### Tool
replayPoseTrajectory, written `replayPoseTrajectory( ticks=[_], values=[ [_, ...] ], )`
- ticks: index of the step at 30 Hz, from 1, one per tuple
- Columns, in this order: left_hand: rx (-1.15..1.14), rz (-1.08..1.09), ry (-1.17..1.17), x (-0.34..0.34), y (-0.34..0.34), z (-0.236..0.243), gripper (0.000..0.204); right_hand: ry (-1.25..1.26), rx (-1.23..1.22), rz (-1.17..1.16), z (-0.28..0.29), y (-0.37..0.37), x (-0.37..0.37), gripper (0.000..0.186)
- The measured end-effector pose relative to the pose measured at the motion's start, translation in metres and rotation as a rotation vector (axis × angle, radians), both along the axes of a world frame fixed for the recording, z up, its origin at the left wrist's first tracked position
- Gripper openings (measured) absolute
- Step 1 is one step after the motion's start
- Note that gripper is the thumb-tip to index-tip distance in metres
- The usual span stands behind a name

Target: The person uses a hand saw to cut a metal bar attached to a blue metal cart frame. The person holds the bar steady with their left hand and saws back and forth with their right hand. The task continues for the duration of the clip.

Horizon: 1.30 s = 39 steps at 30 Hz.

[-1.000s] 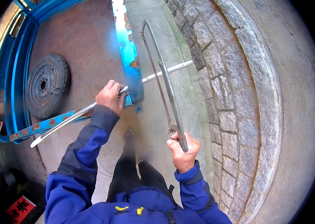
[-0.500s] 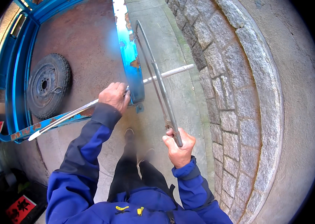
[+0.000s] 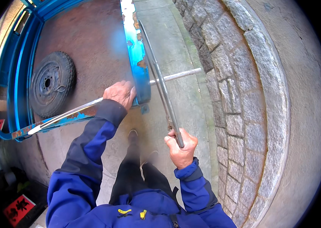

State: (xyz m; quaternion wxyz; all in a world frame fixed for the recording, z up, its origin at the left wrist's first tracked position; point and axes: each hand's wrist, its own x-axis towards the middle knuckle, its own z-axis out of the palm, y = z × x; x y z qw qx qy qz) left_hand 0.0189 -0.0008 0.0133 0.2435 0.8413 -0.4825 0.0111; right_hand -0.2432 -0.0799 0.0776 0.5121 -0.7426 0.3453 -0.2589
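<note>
My left hand is closed around a long pale pole, beside the corner of a blue cart. The pole lies along the cart's near edge and passes the corner, with its right end sticking out over the concrete. In my right hand is the handle end of a hacksaw with a grey tubular frame. The saw points away from me and crosses the projecting part of the pole just right of the cart's side rail. Whether the blade touches the pole, I cannot tell.
A spare wheel with a black tyre lies on the cart's rusty bed. To the right runs a low stone wall. My feet stand on concrete behind the cart. Red printed sheets show at lower left.
The saw has shifted a little left relative to the pole, nearer the cart's side rail. Both hands keep their holds. The whole view has shifted slightly.
</note>
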Motion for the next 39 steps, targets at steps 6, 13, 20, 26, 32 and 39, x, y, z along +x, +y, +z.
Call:
replayPoseTrajectory(
  ticks=[6, 13, 20, 26, 32, 39],
  values=[
    [0.060, 0.020, 0.011, -0.001, -0.003, 0.002, 0.029, 0.009, 0.052, -0.013, -0.004, -0.001, -0.002, 0.007],
    [0.087, 0.066, -0.028, -0.003, -0.005, 0.002, 0.031, 0.028, 0.028, 0.013, 0.000, -0.001, -0.009, 0.007],
    [0.150, 0.082, 0.016, -0.004, -0.005, 0.004, 0.020, 0.088, 0.025, 0.012, 0.007, 0.006, -0.018, 0.006],
    [0.189, 0.089, 0.027, -0.003, -0.004, 0.003, 0.021, 0.086, -0.048, 0.047, 0.008, 0.006, -0.007, 0.007],
    [0.161, 0.078, 0.041, -0.003, -0.005, 0.005, 0.023, 0.080, -0.093, 0.079, 0.007, 0.008, -0.009, 0.007],
    [0.100, 0.074, 0.009, -0.005, -0.006, 0.001, 0.032, 0.056, -0.077, 0.041, 0.007, 0.013, -0.011, 0.009]
  ],
)
